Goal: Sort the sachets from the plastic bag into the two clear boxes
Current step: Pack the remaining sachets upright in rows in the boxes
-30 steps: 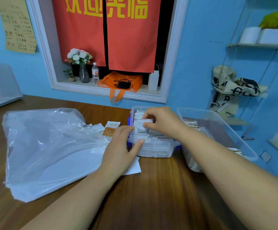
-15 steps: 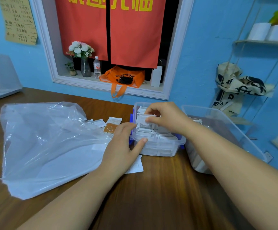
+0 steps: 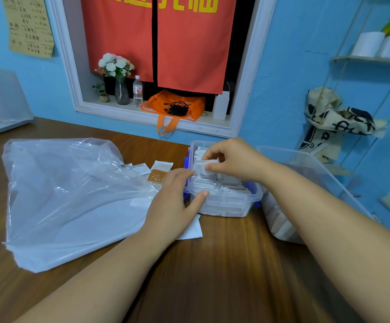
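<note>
A small clear box (image 3: 226,205) with blue clips stands mid-table, packed with upright white sachets. My right hand (image 3: 232,159) hovers over it, fingers pinched on a white sachet (image 3: 202,166) at the top of the row. My left hand (image 3: 175,201) grips the box's near left corner, thumb against its front wall. A larger clear box (image 3: 306,164) stands to the right, partly behind my right arm. The crumpled plastic bag (image 3: 68,194) lies flat on the left. Loose sachets (image 3: 159,172), one orange-brown, lie between the bag and the small box.
The wooden table (image 3: 224,264) meets a blue wall behind. A white paper (image 3: 193,229) lies under my left hand. On the window ledge sit an orange bag (image 3: 175,106), a water bottle (image 3: 137,90) and a flower vase (image 3: 121,89). A grey cover (image 3: 0,103) sits far left.
My right hand has shifted the pinched white sachet slightly within the small box. The left hand stays on the box's corner. The view has tilted a little.
</note>
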`<action>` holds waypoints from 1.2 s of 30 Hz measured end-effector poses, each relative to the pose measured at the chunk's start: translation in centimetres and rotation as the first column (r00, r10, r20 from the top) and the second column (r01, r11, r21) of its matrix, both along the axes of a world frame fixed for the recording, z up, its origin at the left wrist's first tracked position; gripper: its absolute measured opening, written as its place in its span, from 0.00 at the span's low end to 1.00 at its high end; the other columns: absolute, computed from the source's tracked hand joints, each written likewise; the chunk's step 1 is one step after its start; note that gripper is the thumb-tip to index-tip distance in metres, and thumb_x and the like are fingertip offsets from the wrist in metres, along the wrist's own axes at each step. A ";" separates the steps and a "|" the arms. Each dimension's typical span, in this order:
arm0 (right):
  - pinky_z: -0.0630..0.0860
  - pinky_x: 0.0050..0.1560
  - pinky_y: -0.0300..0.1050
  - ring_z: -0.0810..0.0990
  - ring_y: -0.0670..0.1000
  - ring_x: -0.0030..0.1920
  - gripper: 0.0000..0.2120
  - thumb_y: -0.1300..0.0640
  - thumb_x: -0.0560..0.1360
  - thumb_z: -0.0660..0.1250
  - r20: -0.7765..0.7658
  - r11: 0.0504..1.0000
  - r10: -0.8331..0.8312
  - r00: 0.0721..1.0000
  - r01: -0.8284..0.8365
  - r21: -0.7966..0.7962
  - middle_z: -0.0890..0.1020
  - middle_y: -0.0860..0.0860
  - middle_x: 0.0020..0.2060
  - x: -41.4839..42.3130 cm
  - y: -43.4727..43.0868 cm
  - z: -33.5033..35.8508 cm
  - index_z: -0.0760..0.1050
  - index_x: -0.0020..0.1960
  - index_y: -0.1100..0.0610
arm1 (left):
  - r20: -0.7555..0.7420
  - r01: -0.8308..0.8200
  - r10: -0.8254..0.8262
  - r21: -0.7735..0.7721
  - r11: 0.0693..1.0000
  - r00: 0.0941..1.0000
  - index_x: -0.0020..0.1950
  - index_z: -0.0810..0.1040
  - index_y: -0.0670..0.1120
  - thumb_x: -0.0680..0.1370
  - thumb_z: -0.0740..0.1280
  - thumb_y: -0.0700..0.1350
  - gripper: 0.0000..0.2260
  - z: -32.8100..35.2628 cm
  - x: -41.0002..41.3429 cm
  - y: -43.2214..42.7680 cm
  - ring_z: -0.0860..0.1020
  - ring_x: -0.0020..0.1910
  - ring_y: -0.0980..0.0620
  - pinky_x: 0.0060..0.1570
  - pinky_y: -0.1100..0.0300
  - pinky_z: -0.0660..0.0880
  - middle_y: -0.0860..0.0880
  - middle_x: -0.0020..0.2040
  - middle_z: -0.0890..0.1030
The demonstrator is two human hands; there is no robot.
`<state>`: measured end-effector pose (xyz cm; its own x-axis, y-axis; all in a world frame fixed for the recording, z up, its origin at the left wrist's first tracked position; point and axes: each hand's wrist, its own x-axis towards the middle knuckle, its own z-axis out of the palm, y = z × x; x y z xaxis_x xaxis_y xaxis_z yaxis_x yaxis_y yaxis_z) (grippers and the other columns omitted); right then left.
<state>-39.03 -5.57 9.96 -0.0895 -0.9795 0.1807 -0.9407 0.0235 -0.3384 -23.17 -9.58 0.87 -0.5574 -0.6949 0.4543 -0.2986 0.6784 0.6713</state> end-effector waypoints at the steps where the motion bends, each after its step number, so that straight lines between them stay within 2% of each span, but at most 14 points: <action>1: 0.66 0.34 0.24 0.71 0.29 0.33 0.04 0.57 0.73 0.70 -0.001 1.000 -0.002 1.000 0.002 0.008 0.77 0.39 0.37 -0.2 0.0 0.1 0.81 0.47 0.51 | 0.000 -0.001 0.001 -0.003 1.000 1.000 0.70 0.66 0.52 0.76 0.63 0.56 0.24 0.0 0.0 0.0 0.67 0.63 0.59 0.57 0.63 0.72 0.55 0.68 0.67; 4: 0.66 0.35 0.23 0.71 0.27 0.33 0.06 0.58 0.73 0.70 -0.002 1.000 -0.005 1.000 0.005 0.030 0.78 0.40 0.38 -0.6 0.1 0.2 0.82 0.49 0.53 | 0.005 -0.001 0.001 -0.010 1.000 1.000 0.70 0.66 0.52 0.76 0.63 0.57 0.24 -0.1 0.0 -0.1 0.67 0.63 0.60 0.56 0.68 0.67 0.55 0.68 0.66; 7: 0.67 0.34 0.23 0.72 0.27 0.32 0.06 0.58 0.73 0.70 0.009 0.999 -0.011 1.000 0.011 0.049 0.76 0.38 0.36 -0.3 0.1 0.0 0.81 0.50 0.54 | -0.006 0.000 0.000 -0.014 1.000 1.000 0.70 0.66 0.52 0.76 0.63 0.56 0.24 -0.1 0.0 -0.1 0.67 0.63 0.60 0.56 0.65 0.70 0.55 0.68 0.67; 10: 0.67 0.35 0.27 0.74 0.36 0.32 0.04 0.59 0.73 0.69 0.007 0.999 -0.030 1.000 0.030 0.036 0.76 0.42 0.37 0.2 -0.1 -0.8 0.80 0.48 0.54 | 0.001 -0.004 0.004 -0.010 1.000 1.000 0.70 0.66 0.51 0.76 0.63 0.56 0.24 -0.2 -0.1 -0.1 0.67 0.63 0.59 0.57 0.64 0.71 0.55 0.68 0.66; 15: 0.68 0.38 0.36 0.72 0.42 0.37 0.05 0.56 0.72 0.71 -0.049 0.996 -0.074 0.996 0.076 0.045 0.76 0.45 0.38 0.2 -0.6 -1.6 0.78 0.47 0.53 | 0.010 -0.010 0.010 -0.006 1.000 1.000 0.71 0.65 0.52 0.76 0.63 0.57 0.25 -0.2 -0.2 -0.2 0.67 0.62 0.60 0.56 0.65 0.71 0.55 0.69 0.66; 17: 0.67 0.37 0.33 0.72 0.44 0.39 0.06 0.55 0.72 0.72 -0.082 0.994 -0.095 0.992 0.099 0.044 0.76 0.45 0.37 0.0 -0.8 -1.6 0.79 0.47 0.54 | 0.014 -0.010 0.010 -0.010 1.000 1.000 0.71 0.65 0.52 0.76 0.63 0.57 0.25 -0.2 -0.2 -0.2 0.67 0.62 0.60 0.56 0.64 0.72 0.55 0.69 0.66; 20: 0.64 0.34 0.30 0.70 0.42 0.36 0.07 0.55 0.71 0.72 -0.085 0.992 -0.121 0.989 0.125 0.035 0.72 0.42 0.33 0.0 -1.1 -1.7 0.80 0.47 0.56 | 0.010 -0.010 0.010 -0.019 1.000 1.000 0.70 0.65 0.52 0.76 0.63 0.57 0.25 -0.3 -0.1 -0.2 0.67 0.60 0.62 0.55 0.65 0.71 0.55 0.69 0.66; 26: 0.66 0.34 0.26 0.72 0.40 0.36 0.07 0.56 0.72 0.72 -0.069 0.989 -0.076 0.995 0.084 0.120 0.77 0.43 0.37 -0.1 -1.0 -1.0 0.82 0.48 0.58 | 0.005 -0.007 0.007 -0.015 1.000 1.000 0.70 0.66 0.51 0.76 0.63 0.57 0.24 -0.4 -0.1 -0.2 0.68 0.62 0.59 0.55 0.66 0.70 0.55 0.68 0.67; 32: 0.65 0.35 0.27 0.73 0.40 0.36 0.03 0.55 0.73 0.71 -0.012 0.990 -0.097 0.995 0.098 0.106 0.74 0.38 0.34 -1.3 -0.6 -0.9 0.78 0.44 0.52 | 0.003 -0.008 0.008 -0.021 1.000 1.000 0.70 0.66 0.52 0.76 0.63 0.57 0.24 -0.3 -0.1 -0.2 0.67 0.63 0.59 0.56 0.65 0.70 0.55 0.68 0.67; 36: 0.65 0.35 0.26 0.72 0.40 0.36 0.05 0.56 0.74 0.70 -0.062 0.991 -0.058 0.996 0.065 0.116 0.76 0.41 0.37 -0.5 -1.3 -1.1 0.80 0.48 0.57 | 0.013 -0.016 0.017 -0.022 1.000 1.000 0.70 0.66 0.52 0.76 0.63 0.57 0.24 -0.3 -0.1 -0.2 0.68 0.63 0.59 0.55 0.66 0.70 0.55 0.68 0.66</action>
